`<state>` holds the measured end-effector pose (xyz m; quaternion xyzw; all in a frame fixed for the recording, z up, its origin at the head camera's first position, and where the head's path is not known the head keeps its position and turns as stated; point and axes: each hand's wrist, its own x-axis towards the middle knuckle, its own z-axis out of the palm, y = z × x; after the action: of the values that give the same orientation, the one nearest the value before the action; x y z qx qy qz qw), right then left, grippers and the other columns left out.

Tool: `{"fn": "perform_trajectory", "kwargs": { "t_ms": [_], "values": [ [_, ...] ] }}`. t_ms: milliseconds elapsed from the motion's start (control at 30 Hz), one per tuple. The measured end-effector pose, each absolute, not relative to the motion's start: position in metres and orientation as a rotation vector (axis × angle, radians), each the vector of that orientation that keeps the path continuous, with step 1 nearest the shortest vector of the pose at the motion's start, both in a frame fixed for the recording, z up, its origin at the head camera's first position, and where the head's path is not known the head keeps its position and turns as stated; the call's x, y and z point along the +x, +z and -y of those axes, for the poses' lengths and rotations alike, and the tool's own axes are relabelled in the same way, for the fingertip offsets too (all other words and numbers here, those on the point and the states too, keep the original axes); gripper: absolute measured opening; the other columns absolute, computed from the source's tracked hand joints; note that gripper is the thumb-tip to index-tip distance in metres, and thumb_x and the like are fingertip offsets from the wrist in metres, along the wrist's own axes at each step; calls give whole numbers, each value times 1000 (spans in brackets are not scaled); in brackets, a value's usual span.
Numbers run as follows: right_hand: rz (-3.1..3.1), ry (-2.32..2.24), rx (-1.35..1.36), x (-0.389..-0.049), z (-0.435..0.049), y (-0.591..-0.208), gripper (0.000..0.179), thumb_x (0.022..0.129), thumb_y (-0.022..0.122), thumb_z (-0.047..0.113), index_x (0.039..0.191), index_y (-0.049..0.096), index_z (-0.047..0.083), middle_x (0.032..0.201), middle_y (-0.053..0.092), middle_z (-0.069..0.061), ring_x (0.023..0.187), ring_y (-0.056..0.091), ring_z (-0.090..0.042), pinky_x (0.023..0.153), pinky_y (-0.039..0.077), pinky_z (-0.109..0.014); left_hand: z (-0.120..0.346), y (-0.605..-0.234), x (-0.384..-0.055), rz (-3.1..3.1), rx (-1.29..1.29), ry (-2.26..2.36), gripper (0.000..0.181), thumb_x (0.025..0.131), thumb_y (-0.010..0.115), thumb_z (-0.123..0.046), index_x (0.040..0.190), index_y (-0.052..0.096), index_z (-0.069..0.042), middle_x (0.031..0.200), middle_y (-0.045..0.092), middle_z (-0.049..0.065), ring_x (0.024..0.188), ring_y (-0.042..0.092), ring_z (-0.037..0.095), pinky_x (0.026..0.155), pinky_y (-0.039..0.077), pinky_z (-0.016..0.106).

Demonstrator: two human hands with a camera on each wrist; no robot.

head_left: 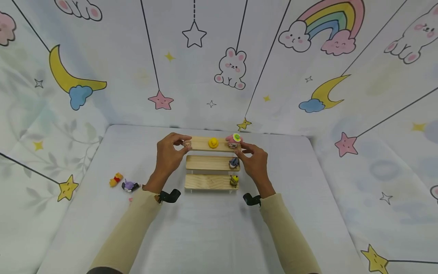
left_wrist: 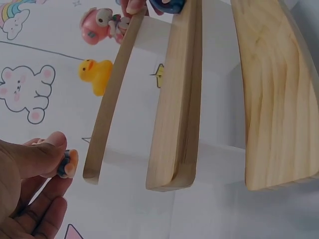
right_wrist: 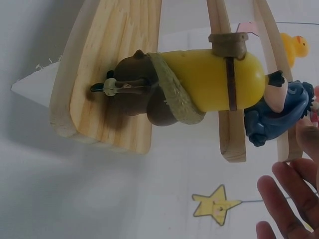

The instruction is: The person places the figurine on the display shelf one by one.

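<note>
My left hand pinches a small pinkish figurine at the left end of the display shelf's top wooden tier. Only its orange and dark part shows past my thumb in the left wrist view. My right hand grips the tier's right end with thumb and fingertip, close beside a pink figurine with a green and white top. A yellow rubber duck sits mid-tier. On the middle tier stands a blue figurine, and on the bottom tier a yellow minion figurine.
Left of the shelf, a red and yellow bear figurine and a purple and black figurine lie on the white tabletop. A pink bit peeks out by my left sleeve. A printed cloth backdrop rises behind.
</note>
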<state>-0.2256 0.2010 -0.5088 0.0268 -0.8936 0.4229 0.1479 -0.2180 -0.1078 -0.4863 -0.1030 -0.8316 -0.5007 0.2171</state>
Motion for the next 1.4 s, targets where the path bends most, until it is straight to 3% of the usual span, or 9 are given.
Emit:
{"fn": "perform_trajectory", "kwargs": {
  "t_ms": [267, 633, 967, 1200, 1400],
  "values": [
    [2577, 1218, 77, -225, -200, -507, 44, 95, 83, 32, 134, 75, 13, 130, 77, -6, 108, 75, -28, 106, 52, -57, 98, -489, -227, 2302, -277, -1409, 34, 82, 90, 1, 114, 81, -6, 109, 76, 12, 98, 71, 28, 89, 59, 44],
    [2583, 1209, 77, -224, -200, -506, 45, 94, 84, 32, 135, 75, 13, 130, 77, -6, 108, 75, -28, 105, 53, -55, 90, -493, -235, 2268, -302, -1460, 34, 82, 89, 3, 114, 80, -7, 109, 74, 14, 96, 71, 31, 89, 59, 56],
    [2594, 1189, 70, -225, -200, -507, 46, 94, 84, 33, 135, 75, 14, 130, 77, -5, 109, 75, -26, 105, 52, -55, 91, -492, -236, 2288, -307, -1462, 41, 82, 90, 2, 120, 79, -10, 116, 75, 12, 98, 70, 31, 92, 58, 56],
    [2590, 1180, 81, -225, -200, -507, 46, 94, 84, 32, 135, 75, 13, 129, 78, -6, 107, 75, -27, 103, 53, -55, 95, -492, -234, 2324, -324, -1417, 47, 82, 91, 0, 125, 77, -13, 120, 75, 8, 102, 71, 27, 93, 56, 45],
    [2574, 1176, 99, -225, -200, -508, 46, 94, 84, 33, 134, 75, 11, 129, 78, -7, 106, 76, -28, 102, 54, -55, 107, -494, -226, 2350, -316, -1358, 54, 81, 91, -1, 130, 75, -15, 127, 74, 7, 106, 72, 28, 98, 57, 46]
  ]
}}
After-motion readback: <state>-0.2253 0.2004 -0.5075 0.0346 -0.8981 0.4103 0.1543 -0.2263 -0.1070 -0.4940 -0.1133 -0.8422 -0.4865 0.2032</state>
